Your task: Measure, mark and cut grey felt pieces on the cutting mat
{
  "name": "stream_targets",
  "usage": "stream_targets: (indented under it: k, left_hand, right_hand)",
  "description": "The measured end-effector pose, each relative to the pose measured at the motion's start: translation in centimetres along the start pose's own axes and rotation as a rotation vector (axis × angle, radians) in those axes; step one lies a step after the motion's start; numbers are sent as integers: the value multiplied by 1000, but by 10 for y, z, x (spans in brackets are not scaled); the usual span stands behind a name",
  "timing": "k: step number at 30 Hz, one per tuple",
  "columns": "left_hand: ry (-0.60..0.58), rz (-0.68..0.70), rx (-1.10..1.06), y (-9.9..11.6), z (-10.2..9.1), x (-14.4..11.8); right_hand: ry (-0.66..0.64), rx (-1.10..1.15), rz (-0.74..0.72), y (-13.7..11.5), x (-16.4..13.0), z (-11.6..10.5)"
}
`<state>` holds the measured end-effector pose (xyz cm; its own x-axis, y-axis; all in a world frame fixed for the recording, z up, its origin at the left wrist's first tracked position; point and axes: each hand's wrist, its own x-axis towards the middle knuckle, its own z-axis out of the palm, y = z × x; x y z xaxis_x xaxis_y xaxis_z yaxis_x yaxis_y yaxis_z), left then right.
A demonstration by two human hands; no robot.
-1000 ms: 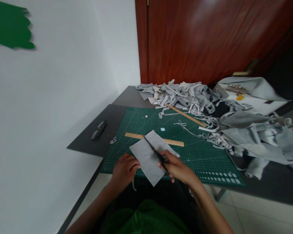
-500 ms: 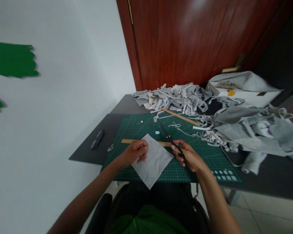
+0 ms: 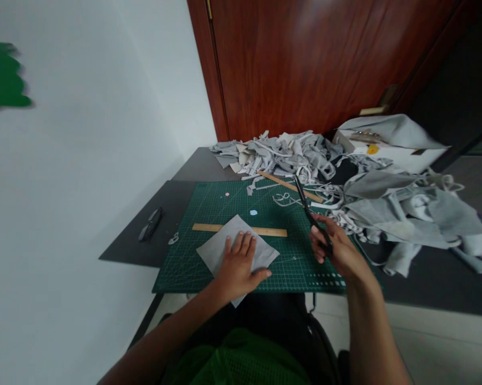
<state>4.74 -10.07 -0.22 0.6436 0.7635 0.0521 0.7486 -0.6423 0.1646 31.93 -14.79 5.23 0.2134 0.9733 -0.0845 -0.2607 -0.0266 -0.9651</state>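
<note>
Pressing soft, limp felt (image 3: 228,247) flat under open left hand (image 3: 238,263); right hand (image 3: 337,247) gripping scissors (image 3: 310,214) by handles.

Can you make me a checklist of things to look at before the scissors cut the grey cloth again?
1. Left hand flat on the grey fabric piece, pinning it to the green cutting mat: ok.
2. Right hand grips the black scissors by the handles: ok.
3. Scissor blades point away from the body and the left hand: ok.
4. Blades open or shut: cannot tell.
5. Scissors lined up on the fabric: not ok, they are off to its right.
6. Wooden ruler clear of the fabric: not ok, the fabric's far corner overlaps it.
</note>
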Motion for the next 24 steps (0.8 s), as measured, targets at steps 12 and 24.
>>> stream_targets:
  k: [12,24]
  left_hand:
    - [60,241,-7,-37,-21,-16]
    - [-79,326,3,-45,-13,-23]
  right_hand:
    - [-213,120,273,32,-105,48]
    - [53,-139,474,93,-220,11]
